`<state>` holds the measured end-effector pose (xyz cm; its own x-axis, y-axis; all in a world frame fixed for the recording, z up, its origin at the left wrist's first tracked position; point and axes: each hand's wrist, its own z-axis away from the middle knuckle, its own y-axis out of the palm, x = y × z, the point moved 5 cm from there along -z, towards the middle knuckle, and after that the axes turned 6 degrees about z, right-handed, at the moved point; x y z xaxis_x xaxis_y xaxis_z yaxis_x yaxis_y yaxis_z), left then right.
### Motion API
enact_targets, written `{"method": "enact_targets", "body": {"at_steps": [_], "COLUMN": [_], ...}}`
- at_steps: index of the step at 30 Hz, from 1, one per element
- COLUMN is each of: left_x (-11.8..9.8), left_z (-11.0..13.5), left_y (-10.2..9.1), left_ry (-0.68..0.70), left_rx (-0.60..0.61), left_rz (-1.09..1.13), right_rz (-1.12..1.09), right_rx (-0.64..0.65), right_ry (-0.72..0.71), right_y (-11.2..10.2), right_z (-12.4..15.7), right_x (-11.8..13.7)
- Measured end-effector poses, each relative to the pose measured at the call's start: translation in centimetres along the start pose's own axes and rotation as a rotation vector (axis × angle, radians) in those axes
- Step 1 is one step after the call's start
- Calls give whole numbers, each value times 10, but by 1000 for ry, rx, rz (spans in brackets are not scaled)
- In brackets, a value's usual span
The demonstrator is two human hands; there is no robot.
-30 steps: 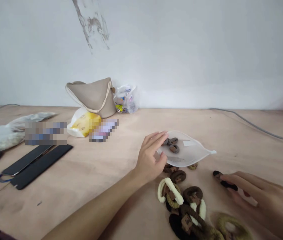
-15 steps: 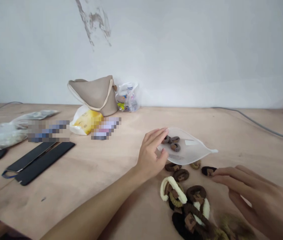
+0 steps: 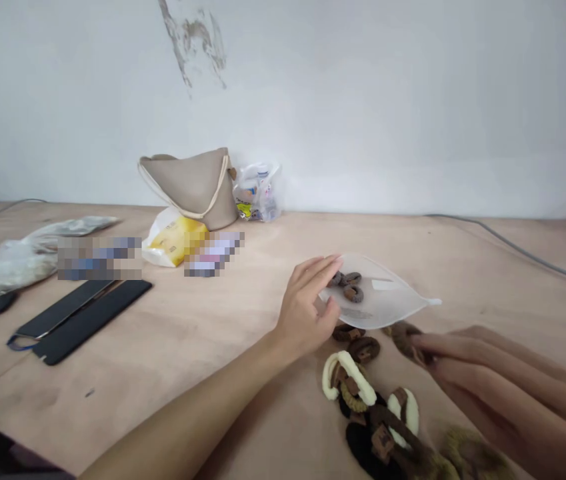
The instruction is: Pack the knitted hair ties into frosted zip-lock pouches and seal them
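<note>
Two hands are engaged toward the table's (image 3: 187, 333) near right corner: the pouch (image 3: 387, 303) is pinched open by the left hand (image 3: 305, 317), and the brown hair tie (image 3: 403, 335), gripped in the right hand (image 3: 503, 387), is best fed in low.

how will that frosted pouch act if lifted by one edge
Likely floppy: the frosted pouch is thin film, its mouth held open by the left hand. Probably light, so a push may slide it. The hair ties inside could shift.
</note>
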<state>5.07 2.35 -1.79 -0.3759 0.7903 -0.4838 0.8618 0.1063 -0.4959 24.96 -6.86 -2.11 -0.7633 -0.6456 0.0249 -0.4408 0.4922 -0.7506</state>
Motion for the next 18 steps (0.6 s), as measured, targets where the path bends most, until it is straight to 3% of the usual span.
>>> {"method": "enact_targets", "body": {"at_steps": [3,5,9,11,15,18], "left_x": [0,1,1,1,2,2], "left_z": [0,1,1,1,1,1], "left_y": [-1,-1,-1,-1,-1,-1], "left_ry": [-5,-15,-41,-46,-54,-57], "left_rx": [-1,-9,-15,-3,1,-3], "left_rz": [-6,-20,-44,-47,-43,-38], "right_rz": [74,31,-91,-71,21,-6], "right_rx": [-19,37,383,494,543,531], "right_ry": [-23,-36,-58,-50,-29,-66], "right_y": [1,8,35,48,60,52], "right_z": [-21,-29,-28,-25,-24,-23], "right_x": [6,13,24,23,15,14]}}
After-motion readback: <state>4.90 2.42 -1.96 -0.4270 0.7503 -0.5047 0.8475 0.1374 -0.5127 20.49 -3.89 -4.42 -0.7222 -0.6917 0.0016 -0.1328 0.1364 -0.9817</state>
